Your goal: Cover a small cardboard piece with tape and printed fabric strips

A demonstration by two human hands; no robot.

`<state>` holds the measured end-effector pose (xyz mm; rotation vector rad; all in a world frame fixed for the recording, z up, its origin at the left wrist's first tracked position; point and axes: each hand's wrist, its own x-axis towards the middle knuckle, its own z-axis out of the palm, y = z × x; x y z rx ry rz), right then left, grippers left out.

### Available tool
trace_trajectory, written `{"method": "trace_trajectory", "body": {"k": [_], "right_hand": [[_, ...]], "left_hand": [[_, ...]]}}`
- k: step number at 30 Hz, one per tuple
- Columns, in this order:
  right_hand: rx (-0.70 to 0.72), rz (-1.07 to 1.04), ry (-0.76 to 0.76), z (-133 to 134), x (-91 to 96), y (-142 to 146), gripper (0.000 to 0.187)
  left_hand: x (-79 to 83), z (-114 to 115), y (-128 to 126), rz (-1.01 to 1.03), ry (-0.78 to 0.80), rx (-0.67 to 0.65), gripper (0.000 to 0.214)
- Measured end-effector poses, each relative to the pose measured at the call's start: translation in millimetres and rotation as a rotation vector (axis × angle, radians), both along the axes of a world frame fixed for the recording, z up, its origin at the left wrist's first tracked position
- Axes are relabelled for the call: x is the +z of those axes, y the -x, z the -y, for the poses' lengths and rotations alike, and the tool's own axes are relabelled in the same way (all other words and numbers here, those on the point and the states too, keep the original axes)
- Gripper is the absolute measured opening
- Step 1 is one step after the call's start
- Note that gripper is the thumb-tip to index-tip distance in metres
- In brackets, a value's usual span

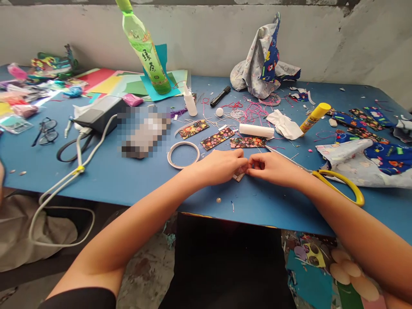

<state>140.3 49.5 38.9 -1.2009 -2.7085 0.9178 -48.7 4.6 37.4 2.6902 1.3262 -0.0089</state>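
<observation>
My left hand (223,166) is closed in a pinch near the table's front edge, on a small pale-brown flat piece (238,177) that pokes out below its fingertips. Against it, my right hand (273,168) pinches too, its thumb and forefinger meeting at the piece's edge; what exactly they grip is mostly hidden. Just beyond both hands lie flower-printed dark strips (248,142) and a white roll (256,130). A roll of tape (183,155) rests left of my left hand. Scissors with yellow handles (341,182) lie partly under my right forearm.
A green tea bottle (149,56), a small white bottle (189,103), a black marker (220,96) and a glue stick (315,118) stand or lie farther back. Printed cloth (370,161) is at right. A power strip (101,113) trails white cables over the front edge.
</observation>
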Motion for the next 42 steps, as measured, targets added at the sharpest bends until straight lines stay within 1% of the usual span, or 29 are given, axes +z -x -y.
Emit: {"method": "trace_trajectory", "body": {"k": [3, 6, 8, 10, 11, 12, 13, 15, 17, 19, 22, 25, 27, 30, 32, 34, 36, 38, 41, 42], "right_hand": [[-0.006, 0.016, 0.000, 0, 0.7, 0, 0.014], [-0.008, 0.024, 0.010, 1, 1.7, 0, 0.015], [-0.006, 0.012, 0.022, 2, 2.6, 0, 0.016], [-0.003, 0.004, 0.029, 2, 3.8, 1, 0.017], [0.000, 0.003, 0.031, 3, 4.5, 1, 0.017], [0.001, 0.005, 0.032, 3, 5.1, 1, 0.017], [0.001, 0.006, 0.030, 3, 5.6, 1, 0.016], [0.007, -0.001, 0.017, 3, 5.8, 0, 0.012], [0.010, -0.017, -0.015, 2, 5.1, -1, 0.007], [0.007, -0.040, -0.063, 3, 3.7, -2, 0.004], [-0.002, -0.080, -0.142, 5, 1.6, -3, 0.003], [0.008, -0.105, -0.199, 8, 0.3, -2, 0.005], [0.044, -0.123, -0.241, 9, -0.7, -1, 0.007], [0.153, -0.157, -0.354, 10, -3.2, 1, 0.014], [0.226, -0.160, -0.421, 11, -4.7, 1, 0.019], [0.284, -0.148, -0.451, 11, -5.6, 1, 0.021], [0.328, -0.141, -0.450, 11, -5.6, 1, 0.021], [0.358, -0.148, -0.422, 11, -5.2, 1, 0.020], [0.358, -0.180, -0.357, 9, -4.5, 1, 0.016], [0.349, -0.192, -0.325, 7, -4.4, 1, 0.015]], "left_hand": [[-2.5, -2, 3, 0.040, 0.024, -0.011, 0.022], [-1.9, -4, 9, 0.171, 0.114, 0.013, 0.016], [1.2, -6, 13, 0.325, 0.240, 0.052, 0.012], [4.7, -8, 16, 0.538, 0.363, 0.112, 0.010], [5.7, -10, 17, 0.665, 0.396, 0.152, 0.010], [5.9, -13, 17, 0.805, 0.394, 0.206, 0.009], [5.0, -16, 18, 0.949, 0.356, 0.277, 0.006], [0.4, -24, 20, 1.198, 0.209, 0.455, 0.005], [-6.0, -32, 23, 1.316, 0.065, 0.621, 0.008], [-11.1, -37, 26, 1.297, -0.004, 0.722, 0.006], [-12.6, -38, 28, 1.188, -0.066, 0.756, 0.005], [-9.0, -34, 26, 1.131, -0.099, 0.725, 0.009], [-6.8, -31, 24, 1.108, -0.111, 0.695, 0.010], [-5.1, -29, 23, 1.069, -0.137, 0.647, 0.008], [-4.4, -28, 22, 1.000, -0.161, 0.606, 0.007], [-2.8, -27, 22, 0.926, -0.175, 0.566, 0.012], [0.3, -23, 22, 0.887, -0.159, 0.524, 0.018], [5.1, -17, 22, 0.842, -0.097, 0.396, 0.018], [12.8, -7, 23, 0.662, 0.057, 0.094, 0.015], [14.7, -4, 23, 0.590, 0.116, 0.012, 0.013]]}}
